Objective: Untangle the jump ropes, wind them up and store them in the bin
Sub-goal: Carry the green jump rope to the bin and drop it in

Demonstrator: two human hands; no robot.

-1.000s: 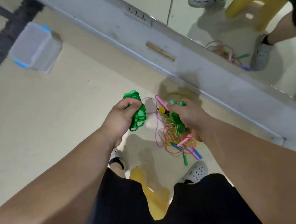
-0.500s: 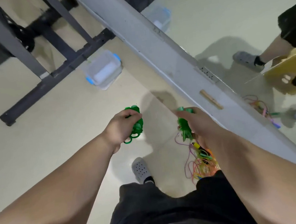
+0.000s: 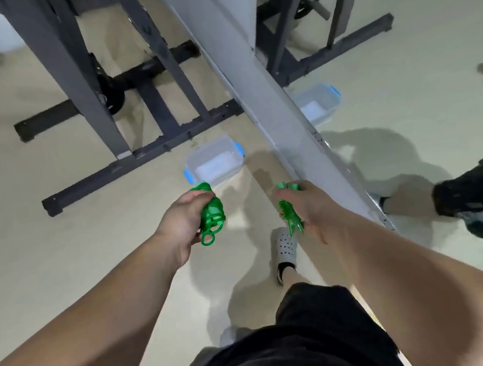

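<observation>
My left hand (image 3: pixel 182 224) grips a wound-up green jump rope (image 3: pixel 211 216), with loops of cord hanging below my fingers. My right hand (image 3: pixel 314 207) holds a second green jump rope bundle (image 3: pixel 289 211), its handle ends sticking out above my thumb. A clear plastic bin with blue clips (image 3: pixel 215 164) stands open on the floor just ahead of both hands. The pile of tangled coloured ropes is out of view.
A wall mirror with a grey base strip (image 3: pixel 255 88) runs diagonally on the right and shows the bin's reflection (image 3: pixel 317 105). A dark metal gym rack (image 3: pixel 119 106) stands behind the bin. My grey shoe (image 3: pixel 285 246) is below my hands.
I have stood up and stepped toward the bin. It now lies just in front of my hands, and the tangled coloured ropes have dropped out of view. Both hands still hold green bundles.
</observation>
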